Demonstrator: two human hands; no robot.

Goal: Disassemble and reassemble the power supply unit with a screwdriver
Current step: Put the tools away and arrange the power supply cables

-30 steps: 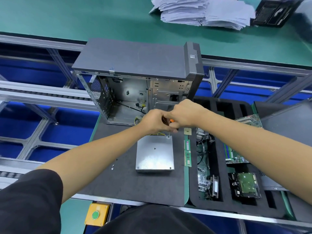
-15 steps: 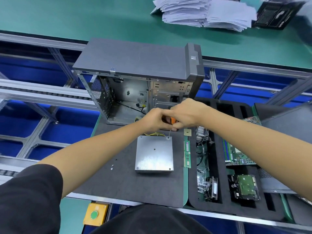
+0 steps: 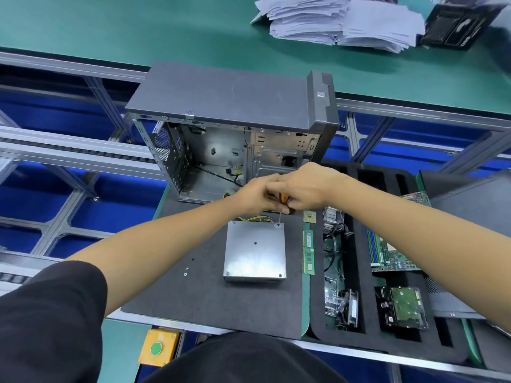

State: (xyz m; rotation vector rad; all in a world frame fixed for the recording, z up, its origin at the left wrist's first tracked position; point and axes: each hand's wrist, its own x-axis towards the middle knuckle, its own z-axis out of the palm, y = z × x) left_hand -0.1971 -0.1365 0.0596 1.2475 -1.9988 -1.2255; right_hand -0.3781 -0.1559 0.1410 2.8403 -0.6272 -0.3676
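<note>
Gripping the orange-handled screwdriver (image 3: 282, 201) together, the left hand (image 3: 255, 196) and right hand (image 3: 305, 187) set its tip on the far-right corner screw of the power supply unit (image 3: 255, 251). The unit lies flat mid-mat (image 3: 193, 305), near the open case (image 3: 235, 139); it is judged a rigid, fairly heavy steel box, best lifted by opposite side walls.

Square silver sheet-metal power supply unit (image 3: 255, 252) lies flat on the dark grey mat, screw heads visible at its near corners and one at centre, yellow and black wires leaving its far edge. Orange-handled screwdriver (image 3: 282, 203) stands near-vertical, thin steel shaft down, tip on the unit's far-right corner screw.
</note>
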